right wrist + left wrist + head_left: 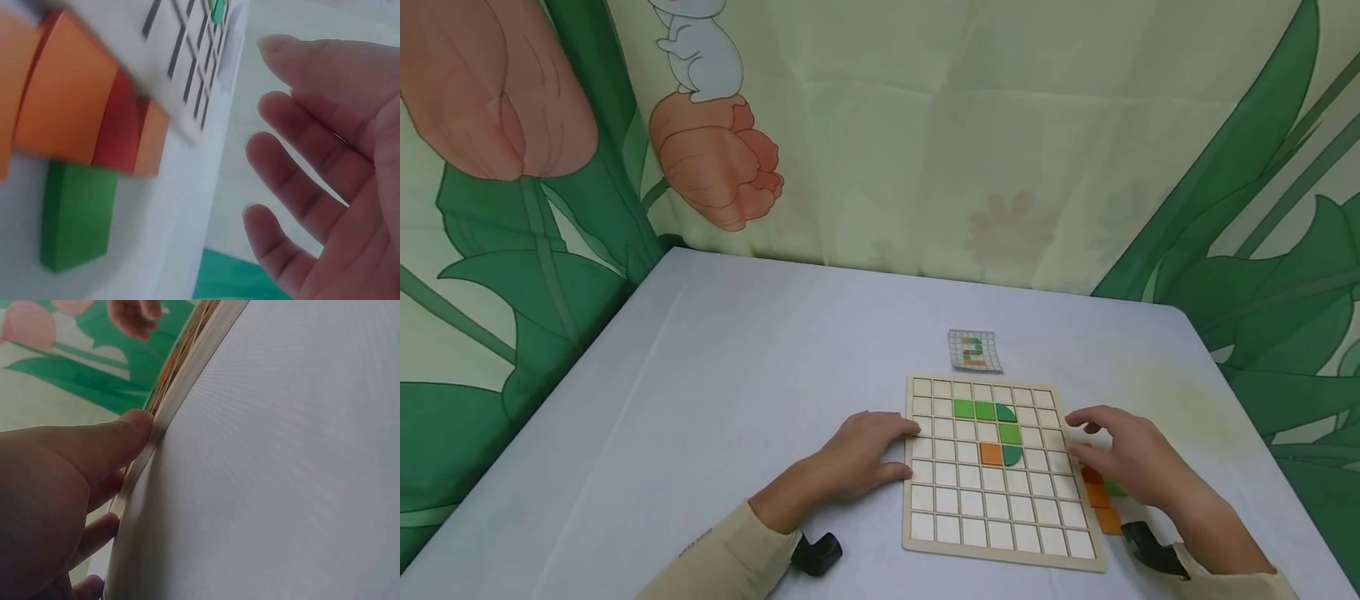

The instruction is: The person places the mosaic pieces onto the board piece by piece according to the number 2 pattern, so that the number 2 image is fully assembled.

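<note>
A wooden grid board (1000, 559) lies flat on the table. Set into its upper cells are green squares (985, 410), dark green rounded pieces (1012, 455) and one orange square (991, 454). At the board's left edge, the fingertips and thumb of my left hand (865, 450) touch the rim; the left wrist view shows the thumb (125, 440) against it. My right hand (1131, 454) hovers by the right edge with relaxed, parted fingers and nothing in them. Below it, orange blocks (65, 94), a red block (119, 125) and a green block (81, 215) lie beside the board.
Behind the board lies a small card (974, 351) printed with a grid and a coloured pattern. White cloth covers the table (760, 350). A fabric backdrop (880, 167) with printed flowers stands along the back and sides. Black wrist devices (817, 554) sit at both sleeves.
</note>
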Available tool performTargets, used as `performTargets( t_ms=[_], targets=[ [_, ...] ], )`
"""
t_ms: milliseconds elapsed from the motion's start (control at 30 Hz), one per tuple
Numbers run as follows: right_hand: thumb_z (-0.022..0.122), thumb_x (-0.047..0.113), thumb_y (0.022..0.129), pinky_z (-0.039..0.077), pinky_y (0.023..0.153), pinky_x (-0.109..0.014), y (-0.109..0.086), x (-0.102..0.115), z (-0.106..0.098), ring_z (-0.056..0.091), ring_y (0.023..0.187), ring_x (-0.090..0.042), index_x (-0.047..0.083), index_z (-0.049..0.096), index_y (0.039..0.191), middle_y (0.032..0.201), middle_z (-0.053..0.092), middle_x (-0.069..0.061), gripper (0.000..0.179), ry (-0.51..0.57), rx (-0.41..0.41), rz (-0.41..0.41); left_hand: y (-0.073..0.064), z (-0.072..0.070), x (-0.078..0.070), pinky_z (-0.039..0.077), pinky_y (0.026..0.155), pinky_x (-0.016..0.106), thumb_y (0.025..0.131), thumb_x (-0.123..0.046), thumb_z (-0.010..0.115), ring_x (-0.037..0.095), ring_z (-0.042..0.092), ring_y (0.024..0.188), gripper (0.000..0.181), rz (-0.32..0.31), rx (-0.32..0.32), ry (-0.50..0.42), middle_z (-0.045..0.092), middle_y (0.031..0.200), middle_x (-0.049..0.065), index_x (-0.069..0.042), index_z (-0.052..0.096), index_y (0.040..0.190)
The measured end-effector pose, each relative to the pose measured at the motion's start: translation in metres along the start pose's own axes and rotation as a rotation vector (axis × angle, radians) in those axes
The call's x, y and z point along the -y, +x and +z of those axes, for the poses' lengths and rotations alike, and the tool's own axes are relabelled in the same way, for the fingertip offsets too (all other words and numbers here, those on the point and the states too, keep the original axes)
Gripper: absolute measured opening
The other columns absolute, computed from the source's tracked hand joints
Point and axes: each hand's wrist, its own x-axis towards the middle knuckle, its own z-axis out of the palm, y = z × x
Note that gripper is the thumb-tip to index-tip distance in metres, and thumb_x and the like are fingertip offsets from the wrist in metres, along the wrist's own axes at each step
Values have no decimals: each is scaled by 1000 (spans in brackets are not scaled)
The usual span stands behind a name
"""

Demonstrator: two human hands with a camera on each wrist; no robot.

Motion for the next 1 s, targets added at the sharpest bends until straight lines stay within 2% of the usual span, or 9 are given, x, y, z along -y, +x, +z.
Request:
performTargets(
  t_ms=[167, 367, 500, 767, 1000],
  targets=[
    [78, 28, 88, 51, 82, -61, -4, -12, 0, 56, 103, -40, 2, 65, 124, 113, 65, -20, 46, -4, 20, 67, 2, -2, 1, 34, 111, 40, 92, -33, 75, 16, 49, 132, 52, 13, 16, 12, 58, 138, -1, -16, 58, 138],
    [78, 25, 86, 55, 78, -54, -4, -21, 0, 57, 97, -36, 2, 66, 121, 109, 66, -18, 44, -26, 19, 70, 2, 0, 2, 35, 111, 41, 90, -33, 76, 16, 49, 132, 52, 5, 4, 3, 59, 137, -2, -16, 59, 137],
    [78, 26, 85, 56, 78, -52, -1, -26, 1, 57, 97, -35, 2, 67, 119, 109, 66, -16, 43, -29, 48, 86, 0, 2, 1, 35, 111, 42, 90, -32, 77, 17, 49, 132, 52, -6, 1, -10, 59, 137, -2, -17, 59, 136],
    [78, 27, 86, 53, 82, -55, 5, -33, 5, 57, 96, -34, 2, 68, 117, 106, 67, -13, 41, -33, 58, 86, -3, 4, 1, 34, 111, 46, 91, -30, 75, 18, 49, 132, 51, -6, -21, -27, 59, 136, -1, -14, 58, 137],
    [78, 25, 86, 53, 82, -56, 3, -38, 9, 56, 96, -33, 0, 68, 117, 105, 66, -13, 41, -18, 75, 131, -2, 3, 2, 34, 111, 47, 91, -30, 75, 18, 49, 132, 50, 14, -24, -7, 60, 135, 0, -14, 58, 136]
  ],
)
